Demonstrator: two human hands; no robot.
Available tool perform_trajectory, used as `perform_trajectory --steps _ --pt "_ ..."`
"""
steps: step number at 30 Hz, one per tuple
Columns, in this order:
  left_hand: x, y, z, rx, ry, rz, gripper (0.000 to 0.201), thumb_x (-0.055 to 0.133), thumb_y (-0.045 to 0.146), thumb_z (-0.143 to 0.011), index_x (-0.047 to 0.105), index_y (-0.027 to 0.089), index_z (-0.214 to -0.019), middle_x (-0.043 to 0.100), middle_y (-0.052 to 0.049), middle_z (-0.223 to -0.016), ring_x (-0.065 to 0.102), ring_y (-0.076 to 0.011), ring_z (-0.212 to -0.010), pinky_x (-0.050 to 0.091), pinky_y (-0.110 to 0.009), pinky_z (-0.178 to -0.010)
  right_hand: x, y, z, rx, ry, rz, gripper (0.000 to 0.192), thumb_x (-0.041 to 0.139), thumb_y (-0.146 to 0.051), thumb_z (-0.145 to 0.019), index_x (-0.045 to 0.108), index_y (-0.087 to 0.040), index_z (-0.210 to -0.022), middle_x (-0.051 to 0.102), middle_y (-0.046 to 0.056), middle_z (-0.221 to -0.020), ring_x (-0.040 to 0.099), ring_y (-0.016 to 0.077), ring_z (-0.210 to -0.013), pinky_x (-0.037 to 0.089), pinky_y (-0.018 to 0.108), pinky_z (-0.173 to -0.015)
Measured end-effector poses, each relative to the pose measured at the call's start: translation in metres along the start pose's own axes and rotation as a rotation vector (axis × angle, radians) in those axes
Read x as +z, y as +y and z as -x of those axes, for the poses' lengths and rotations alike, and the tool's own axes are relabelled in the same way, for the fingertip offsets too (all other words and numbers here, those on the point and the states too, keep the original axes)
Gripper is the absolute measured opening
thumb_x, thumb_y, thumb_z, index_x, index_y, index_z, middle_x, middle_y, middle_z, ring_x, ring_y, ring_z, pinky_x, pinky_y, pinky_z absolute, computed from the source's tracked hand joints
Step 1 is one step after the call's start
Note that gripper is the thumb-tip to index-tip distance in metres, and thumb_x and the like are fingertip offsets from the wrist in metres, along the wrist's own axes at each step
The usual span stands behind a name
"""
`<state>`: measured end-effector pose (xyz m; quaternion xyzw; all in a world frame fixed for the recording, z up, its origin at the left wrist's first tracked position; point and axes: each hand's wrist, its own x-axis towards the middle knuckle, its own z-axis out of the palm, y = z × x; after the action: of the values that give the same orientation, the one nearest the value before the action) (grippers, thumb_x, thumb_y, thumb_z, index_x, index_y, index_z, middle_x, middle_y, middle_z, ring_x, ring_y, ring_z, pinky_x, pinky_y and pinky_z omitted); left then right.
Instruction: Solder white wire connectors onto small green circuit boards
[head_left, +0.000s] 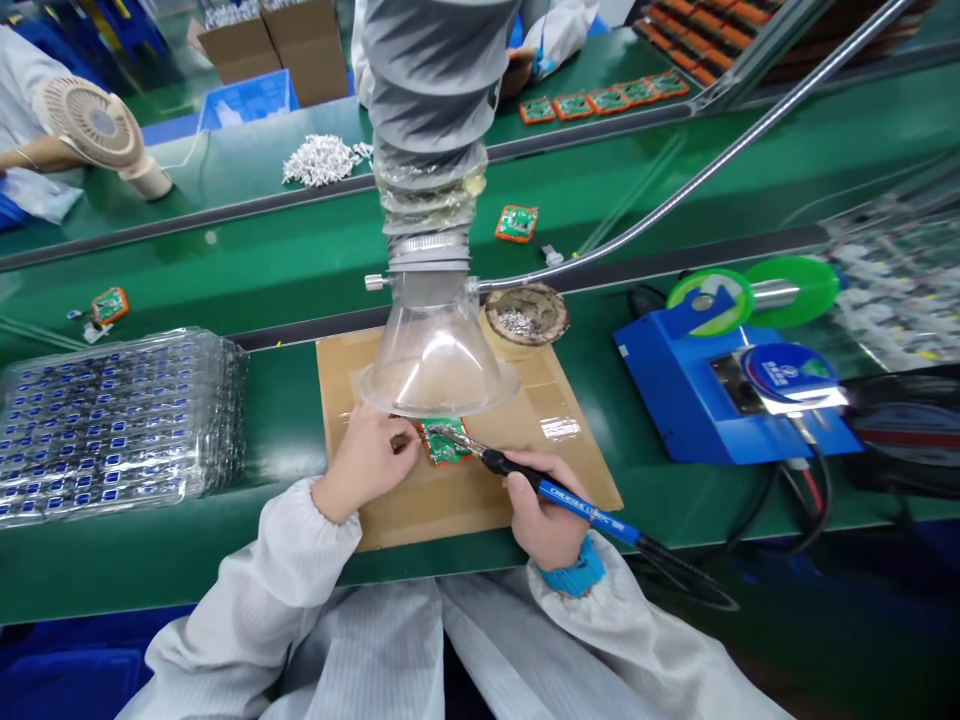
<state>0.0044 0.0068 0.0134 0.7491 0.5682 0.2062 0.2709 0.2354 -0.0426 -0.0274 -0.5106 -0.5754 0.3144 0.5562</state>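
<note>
A small green circuit board (445, 446) with an orange edge lies on the brown cardboard sheet (480, 505), beneath the clear hood. My right hand (547, 510) is wrapped around the blue handle of a soldering iron (577, 499). Its metal tip reaches over the upper part of the board. At the board's left edge, my left hand (371, 455) has thumb and fingers pinched together. What sits between those fingertips is too small or hidden to name.
A fume hose with a clear hood (441, 365) hangs low over the board. On the right stands a blue solder feeder (720, 370); behind the cardboard, a round bowl (529, 315). Stacked clear trays (120, 420) fill the left. Boards (516, 223) lie on the belt; co-workers sit opposite.
</note>
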Motion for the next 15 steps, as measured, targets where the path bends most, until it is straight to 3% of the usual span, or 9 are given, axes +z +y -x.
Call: perform_trajectory --steps 15 --pt "0.004 -0.005 -0.004 -0.026 -0.005 0.073 0.020 0.063 0.010 -0.081 0.066 0.019 -0.064 0.073 -0.005 -0.083 0.065 -0.0235 -0.090 0.049 -0.040 -0.090 0.006 -0.014 -0.010 -0.100 -0.088 0.104 0.010 0.070 -0.022 -0.086 0.072 -0.026 -0.095 0.074 0.002 -0.079 0.071 0.0191 -0.069 0.058 0.033 -0.065"
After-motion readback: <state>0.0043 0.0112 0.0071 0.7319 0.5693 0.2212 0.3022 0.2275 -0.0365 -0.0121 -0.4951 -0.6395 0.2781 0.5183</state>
